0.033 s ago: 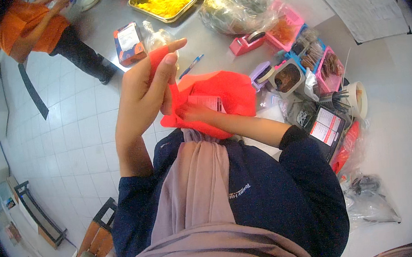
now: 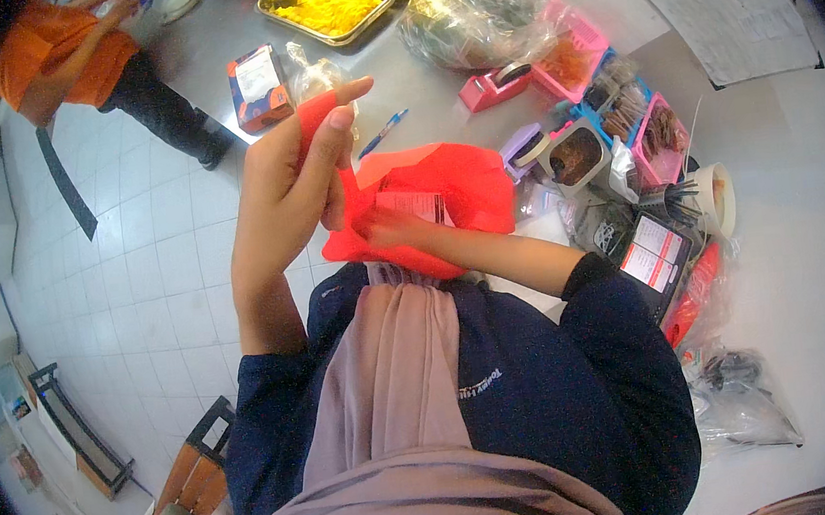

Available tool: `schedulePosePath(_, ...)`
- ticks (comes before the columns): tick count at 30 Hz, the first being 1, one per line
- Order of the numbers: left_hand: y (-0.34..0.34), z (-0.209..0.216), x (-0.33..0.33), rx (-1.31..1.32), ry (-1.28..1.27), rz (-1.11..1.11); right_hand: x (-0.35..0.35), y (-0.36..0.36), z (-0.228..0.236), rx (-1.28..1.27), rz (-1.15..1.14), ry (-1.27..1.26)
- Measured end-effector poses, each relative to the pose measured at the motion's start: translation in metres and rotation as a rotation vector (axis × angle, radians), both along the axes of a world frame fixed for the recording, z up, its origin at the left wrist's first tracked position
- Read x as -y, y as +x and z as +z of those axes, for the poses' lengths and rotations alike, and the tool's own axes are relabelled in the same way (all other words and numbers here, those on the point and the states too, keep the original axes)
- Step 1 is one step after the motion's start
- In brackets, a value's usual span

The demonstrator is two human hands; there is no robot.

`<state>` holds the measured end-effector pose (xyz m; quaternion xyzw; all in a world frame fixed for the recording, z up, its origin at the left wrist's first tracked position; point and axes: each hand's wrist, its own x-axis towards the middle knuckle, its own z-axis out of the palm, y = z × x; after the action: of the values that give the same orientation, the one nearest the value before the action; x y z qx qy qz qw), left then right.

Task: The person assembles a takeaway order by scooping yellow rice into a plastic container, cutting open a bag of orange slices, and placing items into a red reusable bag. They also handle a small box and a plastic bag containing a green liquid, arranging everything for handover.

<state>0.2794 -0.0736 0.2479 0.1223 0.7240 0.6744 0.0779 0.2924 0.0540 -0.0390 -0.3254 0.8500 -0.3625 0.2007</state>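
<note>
A red bag (image 2: 480, 185) stands open in front of my chest, its upper edge spread wide. My left hand (image 2: 297, 164) grips it at its left side, with a red strip of it running up between thumb and forefinger; the forefinger points to the right. Reaching in from the right, my right hand (image 2: 389, 228) is inside the bag's mouth, and its fingers are partly hidden against the red material. Just beyond that hand, a white printed sheet or label (image 2: 412, 203) shows in the bag. What else lies inside is out of sight.
On the metal table (image 2: 421, 101) are a blue pen (image 2: 382, 132), a small box (image 2: 259, 88), a red tape dispenser (image 2: 495, 88) and trays of yellow food (image 2: 325, 3). Baskets, a card terminal (image 2: 652, 257) and a cup (image 2: 715, 200) crowd the right. A person in orange (image 2: 60, 58) stands far left.
</note>
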Motion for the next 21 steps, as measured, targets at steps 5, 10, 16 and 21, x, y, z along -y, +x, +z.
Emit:
schedulePosePath(5,-0.008,-0.005,0.004,-0.049,0.051,0.034,-0.014,0.003,0.015,-0.119,0.054,0.119)
schedulePosePath(10,-0.004,0.000,0.003,-0.032,0.122,0.041,-0.016,0.009,0.015,-0.167,0.077,0.185)
schedulePosePath(16,-0.001,0.000,0.011,-0.061,0.159,0.018,-0.014,0.013,0.027,-0.273,0.131,0.330)
schedulePosePath(21,0.003,0.002,0.017,-0.037,0.124,0.040,-0.019,0.011,0.079,-0.492,0.308,0.680)
